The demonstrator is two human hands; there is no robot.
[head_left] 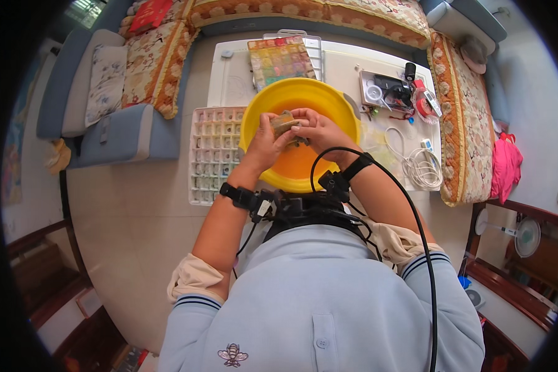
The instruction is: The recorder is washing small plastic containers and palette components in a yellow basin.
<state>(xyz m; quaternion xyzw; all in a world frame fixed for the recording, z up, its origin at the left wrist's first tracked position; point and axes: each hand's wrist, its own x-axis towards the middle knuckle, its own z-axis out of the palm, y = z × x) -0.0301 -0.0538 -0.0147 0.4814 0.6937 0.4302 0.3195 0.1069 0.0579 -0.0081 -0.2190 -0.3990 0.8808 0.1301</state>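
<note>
A yellow plastic basin [260, 104] with orange liquid in it stands at the near edge of the white table [339, 63]. Above the liquid, my left hand [265, 146] and my right hand [323, 132] hold a wet, brownish-grey cloth [283, 122] between them, pinched in the fingertips. The cloth looks crumpled, and its lower part is partly hidden by the fingers. Both wrists wear black straps with small devices. Left of the basin lies a compartment tray [207, 156] with many small cells. Behind the basin is a sheet stained in many colours [281, 60].
To the right on the table are an open box of small items [383, 90], a black cylinder [410, 71], a roll of red material [425, 106] and a coiled white cable [421, 169]. A black cable [411, 200] runs over my right forearm. Sofas with floral covers [460, 116] surround the table.
</note>
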